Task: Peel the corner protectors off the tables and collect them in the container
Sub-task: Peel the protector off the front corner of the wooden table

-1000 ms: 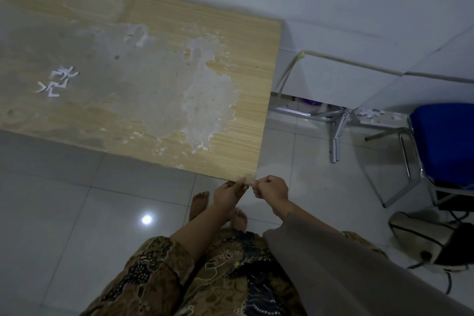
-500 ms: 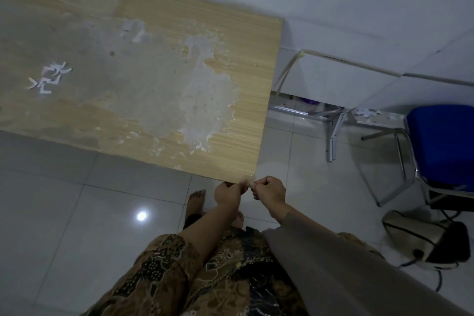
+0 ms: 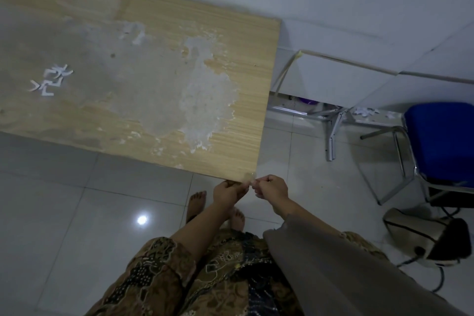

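A wooden table (image 3: 159, 41) with a worn grey patch fills the upper left. At its near right corner sits a small clear corner protector (image 3: 249, 176). My left hand (image 3: 229, 191) is curled just under that corner, fingertips at the protector's left side. My right hand (image 3: 271, 189) is curled to the right of the corner and pinches the protector's free edge. A small heap of white peeled protectors (image 3: 51, 80) lies on the tabletop at the far left. No container is in view.
A blue-seated metal chair (image 3: 441, 141) stands at the right, a bag with cables (image 3: 425, 238) on the floor below it. A white table (image 3: 359, 77) with folding metal legs stands behind. My bare feet are on the tiled floor under the hands.
Both hands stay at the table's near right corner, working the protector. The view has shifted only slightly.
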Demonstrator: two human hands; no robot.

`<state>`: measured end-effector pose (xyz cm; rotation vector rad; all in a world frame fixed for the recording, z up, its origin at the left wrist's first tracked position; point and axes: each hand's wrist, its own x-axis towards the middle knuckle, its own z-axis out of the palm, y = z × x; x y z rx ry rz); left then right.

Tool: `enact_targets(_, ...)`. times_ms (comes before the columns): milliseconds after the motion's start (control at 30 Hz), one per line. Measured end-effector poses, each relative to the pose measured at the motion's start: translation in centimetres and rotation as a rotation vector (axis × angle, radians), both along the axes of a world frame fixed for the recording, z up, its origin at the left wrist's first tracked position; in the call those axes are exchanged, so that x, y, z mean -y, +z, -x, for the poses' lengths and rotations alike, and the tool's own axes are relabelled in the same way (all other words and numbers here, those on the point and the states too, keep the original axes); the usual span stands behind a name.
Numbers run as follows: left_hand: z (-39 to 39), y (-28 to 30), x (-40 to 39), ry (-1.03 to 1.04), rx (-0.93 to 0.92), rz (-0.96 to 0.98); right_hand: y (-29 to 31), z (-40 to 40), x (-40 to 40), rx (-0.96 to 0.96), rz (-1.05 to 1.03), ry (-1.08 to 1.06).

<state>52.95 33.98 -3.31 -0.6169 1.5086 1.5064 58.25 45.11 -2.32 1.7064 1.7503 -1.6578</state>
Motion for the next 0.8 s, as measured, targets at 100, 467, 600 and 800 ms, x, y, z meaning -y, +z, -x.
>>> enact_targets(100, -0.2, -0.1, -0.4, 0.02, -0.043, 0.052, 0.0, -0.1, 0.1, -0.012, 0.011, -0.008)
enact_targets(467, -0.6, -1.2, -1.5, 0.059, -0.059, 0.22, -0.3, 0.6, -0.4, 0.059, 0.065, -0.058)
enact_targets(600, -0.5, -1.3, -1.5, 0.063, -0.053, 0.216, 0.2, 0.3, -1.1, 0.022, 0.183, -0.038)
enact_targets(800, -0.5, -1.4, -1.1, 0.04, -0.096, 0.186, 0.3, 0.1, -1.5, -0.078, 0.243, -0.193)
